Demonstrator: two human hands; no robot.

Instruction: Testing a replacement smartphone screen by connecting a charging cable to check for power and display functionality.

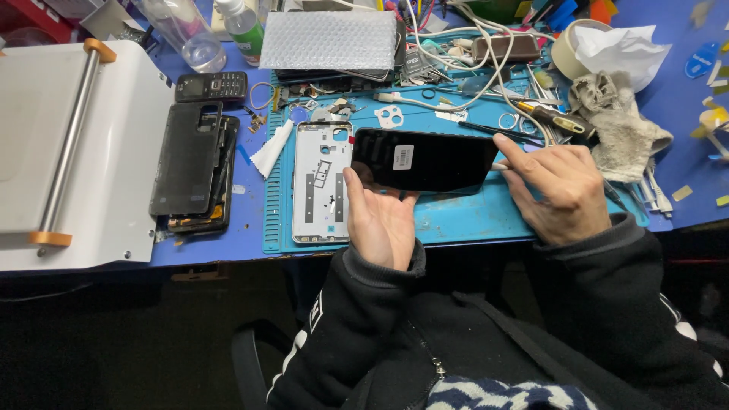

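My left hand (382, 220) holds a black phone screen panel (440, 163) from below, thumb on its left edge. The panel lies flat over the blue work mat (456, 216) and bears a small white sticker. My right hand (558, 190) pinches a thin pale tool at the panel's right end, forefinger stretched along the top corner. A silver-white phone back frame (322, 182) lies on the mat just left of the panel.
A white machine with an orange-tipped roller bar (72, 144) fills the left. Black phone parts (190, 163) and a small keypad phone (211, 86) lie beside it. Cables, screwdrivers, a grey rag (626, 133), tape roll and bubble wrap (328, 39) crowd the back.
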